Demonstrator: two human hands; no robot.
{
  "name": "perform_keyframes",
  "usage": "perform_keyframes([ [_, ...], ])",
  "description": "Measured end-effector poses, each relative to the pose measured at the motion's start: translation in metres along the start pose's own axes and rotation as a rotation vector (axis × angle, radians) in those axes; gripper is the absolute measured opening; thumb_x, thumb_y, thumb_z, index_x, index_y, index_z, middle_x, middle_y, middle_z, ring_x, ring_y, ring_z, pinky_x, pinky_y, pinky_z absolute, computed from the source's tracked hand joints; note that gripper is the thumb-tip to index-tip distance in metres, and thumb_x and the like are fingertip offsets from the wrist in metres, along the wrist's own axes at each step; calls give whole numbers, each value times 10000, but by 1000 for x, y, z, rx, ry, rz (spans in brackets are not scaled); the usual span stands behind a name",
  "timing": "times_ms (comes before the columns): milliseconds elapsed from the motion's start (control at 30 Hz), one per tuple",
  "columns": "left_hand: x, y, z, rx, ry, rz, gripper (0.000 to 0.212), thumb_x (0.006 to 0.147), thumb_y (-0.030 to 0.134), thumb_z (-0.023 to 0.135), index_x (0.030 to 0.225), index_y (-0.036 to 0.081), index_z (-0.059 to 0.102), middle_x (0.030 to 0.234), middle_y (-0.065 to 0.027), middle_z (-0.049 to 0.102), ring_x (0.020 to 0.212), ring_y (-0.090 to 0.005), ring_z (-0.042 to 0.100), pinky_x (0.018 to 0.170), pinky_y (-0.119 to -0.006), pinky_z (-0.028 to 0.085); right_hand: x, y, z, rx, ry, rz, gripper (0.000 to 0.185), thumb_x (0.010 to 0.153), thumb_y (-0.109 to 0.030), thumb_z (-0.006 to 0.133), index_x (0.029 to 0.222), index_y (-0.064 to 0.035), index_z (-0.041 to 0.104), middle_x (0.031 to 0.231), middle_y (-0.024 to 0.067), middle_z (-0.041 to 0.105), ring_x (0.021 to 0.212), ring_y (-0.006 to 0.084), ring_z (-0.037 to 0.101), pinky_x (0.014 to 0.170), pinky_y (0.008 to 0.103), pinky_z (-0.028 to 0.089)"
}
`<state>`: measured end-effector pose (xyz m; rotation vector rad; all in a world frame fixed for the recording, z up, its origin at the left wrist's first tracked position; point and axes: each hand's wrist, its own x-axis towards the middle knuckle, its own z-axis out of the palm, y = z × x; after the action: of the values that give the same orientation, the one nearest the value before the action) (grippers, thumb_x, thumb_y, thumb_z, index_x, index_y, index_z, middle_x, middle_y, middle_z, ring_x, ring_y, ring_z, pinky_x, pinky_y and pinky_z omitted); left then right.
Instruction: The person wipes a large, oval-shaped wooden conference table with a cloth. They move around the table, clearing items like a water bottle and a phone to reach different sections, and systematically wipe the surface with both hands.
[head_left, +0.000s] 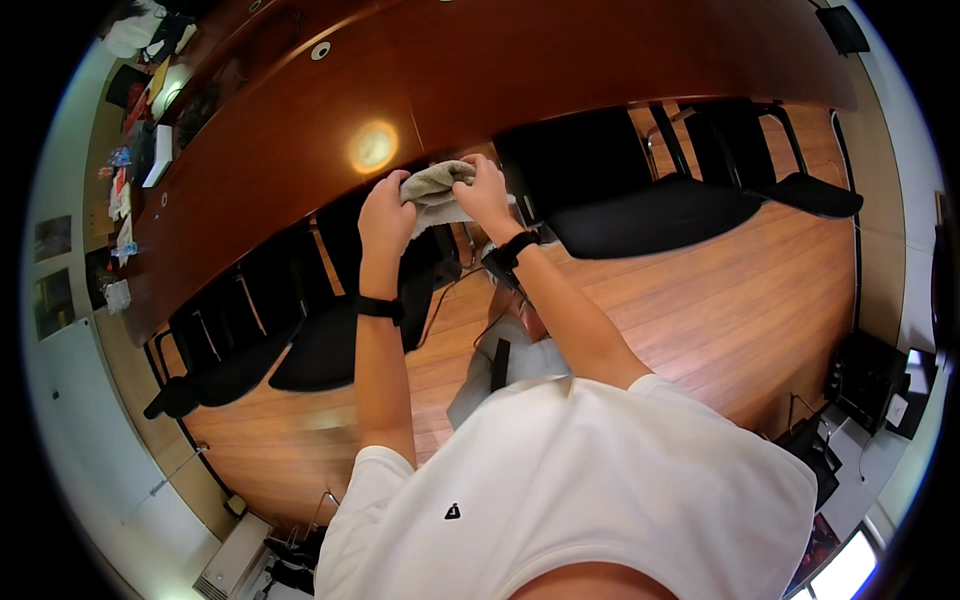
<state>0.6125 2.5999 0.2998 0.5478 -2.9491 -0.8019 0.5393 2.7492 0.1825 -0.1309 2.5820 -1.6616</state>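
Between my two hands is a grey-beige cloth (437, 182), bunched along its top, with a lighter part hanging below. My left hand (387, 212) grips its left end, the thumb and fingers pressed into the folds. My right hand (486, 193) pinches the right end. Both hands are in front of the near edge of a long reddish-brown wooden table (525, 67); whether the cloth touches that edge I cannot tell. Each wrist wears a black band, and a dark device hangs by the right one.
Black chairs (652, 214) stand along the table on the right, and more black chairs (322, 345) on the left. Below is a wooden floor (660, 300), with a dark cable (442, 300) near my legs. Assorted items, including a white box (158, 156), sit at the table's far left.
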Motion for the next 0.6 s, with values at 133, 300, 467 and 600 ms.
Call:
perform_keyframes([
  [133,72,-46,3,-27,-38,-8,410,849,43,575,1236,86,706,1156,-179,739,1146,-409,668,975,-470,540,68,-9,20,-176,-211,-65,426,828,-121,653,1248,-55,640,1221,169,663,1200,414,576,1029,521,484],
  [300,164,-86,37,334,425,170,526,874,69,636,1399,46,644,1336,-212,677,1215,-413,633,1031,-492,519,151,-24,57,-497,187,-397,584,876,-79,637,1453,-40,554,1509,155,564,1505,336,447,1229,523,350],
  [467,194,-100,108,242,345,67,572,937,138,628,1483,-18,560,1499,-216,584,1396,-376,540,1147,-526,446,181,0,106,-510,-77,-525,623,913,-105,640,1522,-49,519,1609,132,508,1557,307,397,1261,539,315],
  [600,198,-101,196,210,320,36,623,1022,232,539,1599,12,461,1689,-214,408,1575,-357,365,1281,-513,302,187,61,119,-613,-196,-497,662,976,-178,556,1619,-76,442,1712,96,414,1598,258,348,1286,556,272],
])
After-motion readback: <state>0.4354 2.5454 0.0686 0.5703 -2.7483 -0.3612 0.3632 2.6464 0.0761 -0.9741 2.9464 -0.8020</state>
